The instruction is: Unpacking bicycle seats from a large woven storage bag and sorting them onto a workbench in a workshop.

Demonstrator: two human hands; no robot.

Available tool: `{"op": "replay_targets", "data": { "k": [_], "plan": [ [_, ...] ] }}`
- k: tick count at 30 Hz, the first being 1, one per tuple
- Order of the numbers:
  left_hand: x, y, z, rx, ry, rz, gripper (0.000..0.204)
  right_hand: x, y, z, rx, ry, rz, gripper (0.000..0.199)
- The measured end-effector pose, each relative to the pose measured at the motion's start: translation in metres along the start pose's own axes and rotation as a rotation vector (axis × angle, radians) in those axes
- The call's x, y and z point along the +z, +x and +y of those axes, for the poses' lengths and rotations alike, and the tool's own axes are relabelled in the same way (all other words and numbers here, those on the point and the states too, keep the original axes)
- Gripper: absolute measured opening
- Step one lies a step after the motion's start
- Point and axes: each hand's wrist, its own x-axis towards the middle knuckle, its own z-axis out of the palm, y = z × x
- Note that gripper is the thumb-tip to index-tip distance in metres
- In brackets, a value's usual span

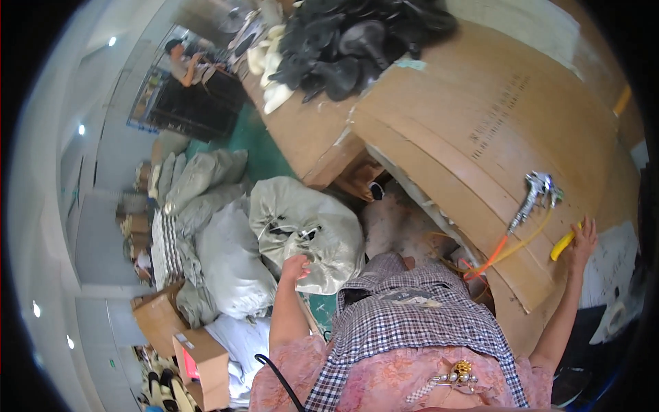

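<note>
Desk point(446, 89) sits ahead and to the right. Pile of moulded pieces point(364, 41) on its far left part, more loose pieces point(274, 96) just left of the pile, by the left edge. Spray gun point(539, 196) on the right part, inboard of the near edge; hose point(491, 257) runs from it over that edge. Right hand point(582, 244) right of the gun, curved item point(562, 246) at its fingers. Sack point(329, 213) on the floor left of the desk, left hand point(296, 266) at its near side, contact unclear. More sacks point(233, 254) left of that. Open carton point(209, 364) nearer, left of the person. Co-worker point(185, 65) well beyond, past the floor.
</note>
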Motion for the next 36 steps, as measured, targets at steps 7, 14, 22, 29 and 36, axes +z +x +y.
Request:
{"op": "replay_targets", "data": {
  "k": [7,14,22,29,36],
  "plan": [
    [-0.065,0.065,-0.023,0.099,-0.423,0.312,0.023,0.061,0.008,-0.072,0.576,0.265,-0.129,0.045],
    [-0.111,0.196,-0.001,0.252,-0.123,0.569,0.025,0.079,0.008,-0.049,0.746,0.293,-0.404,0.042],
    [-0.102,0.223,0.007,0.175,0.464,0.449,0.025,0.046,0.030,-0.052,1.016,0.530,-0.220,0.027],
    [-0.097,0.199,-0.029,0.308,0.115,0.518,0.043,0.051,0.127,-0.196,0.874,1.028,-0.073,0.024],
    [-0.116,0.222,-0.075,0.344,0.151,0.467,0.023,0.082,0.150,-0.348,0.561,0.208,-0.246,0.036]
  ]
}}
